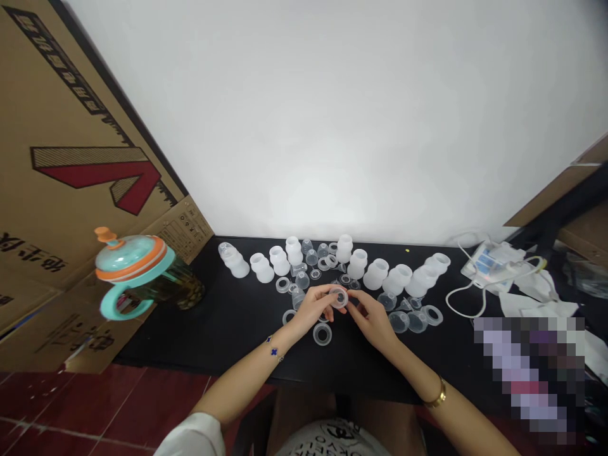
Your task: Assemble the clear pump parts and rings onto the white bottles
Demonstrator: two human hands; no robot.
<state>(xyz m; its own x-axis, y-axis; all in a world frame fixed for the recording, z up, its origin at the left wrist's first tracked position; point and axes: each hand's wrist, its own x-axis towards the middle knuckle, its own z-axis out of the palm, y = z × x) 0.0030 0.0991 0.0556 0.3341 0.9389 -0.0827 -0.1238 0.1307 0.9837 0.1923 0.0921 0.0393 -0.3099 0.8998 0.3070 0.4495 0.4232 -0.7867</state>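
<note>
A clear baby bottle collar ring (340, 298) is gripped between the thumb and fingers of my left hand (317, 305). My right hand (369, 315) pinches at the ring's right edge, its fingers curled together. Whether a nipple sits inside the ring is too small to tell. Just below my hands, another clear ring (322, 334) lies flat on the black table (228, 342). Several clear nipples and rings are spread behind my hands, among them a nipple (302, 280). Clear dome caps (398, 322) lie beside my right hand with a loose ring (432, 315).
White bottles (376, 274) stand in a curved row along the wall; one at the far left (236, 262) wears a clear cap. A big turquoise-handled jug (142, 272) stands left, by a cardboard box (85, 158). White cables (468, 310) and crumpled paper (536, 301) lie right.
</note>
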